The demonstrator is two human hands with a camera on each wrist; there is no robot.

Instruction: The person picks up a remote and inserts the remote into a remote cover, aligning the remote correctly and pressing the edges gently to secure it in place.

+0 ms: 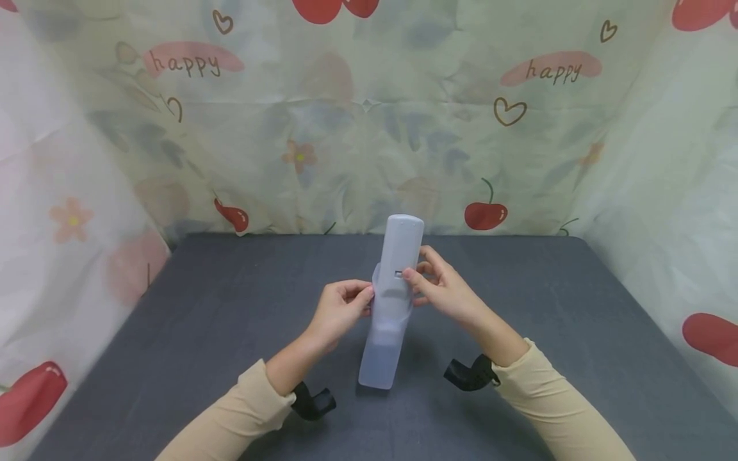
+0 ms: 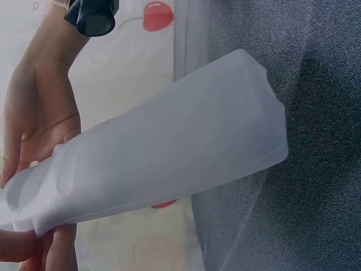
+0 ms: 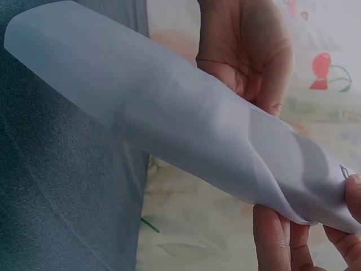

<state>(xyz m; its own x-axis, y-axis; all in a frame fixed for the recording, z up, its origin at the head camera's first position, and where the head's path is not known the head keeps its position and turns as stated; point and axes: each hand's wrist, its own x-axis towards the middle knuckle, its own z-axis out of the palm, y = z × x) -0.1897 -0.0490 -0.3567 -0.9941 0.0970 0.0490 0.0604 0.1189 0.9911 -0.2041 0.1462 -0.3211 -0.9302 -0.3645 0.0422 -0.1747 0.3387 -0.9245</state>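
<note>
A long white remote control (image 1: 401,246) stands tilted above the table, its lower part inside a frosted, translucent sleeve (image 1: 380,362). A small rectangular catch shows on its facing side. My left hand (image 1: 339,312) pinches the sleeve's left rim between thumb and fingers. On the other side my right hand (image 1: 452,293) holds the remote control, thumb by the catch and fingers behind. In the left wrist view the closed end of the sleeve (image 2: 197,130) points over the cloth. The right wrist view shows the sleeve's slanted mouth around the remote control (image 3: 327,183).
A dark grey cloth-covered table (image 1: 242,282) lies beneath both hands. Patterned curtains (image 1: 369,128) with cherries and hearts hang behind it and at both sides. Black wrist mounts (image 1: 314,403) sit below the forearms.
</note>
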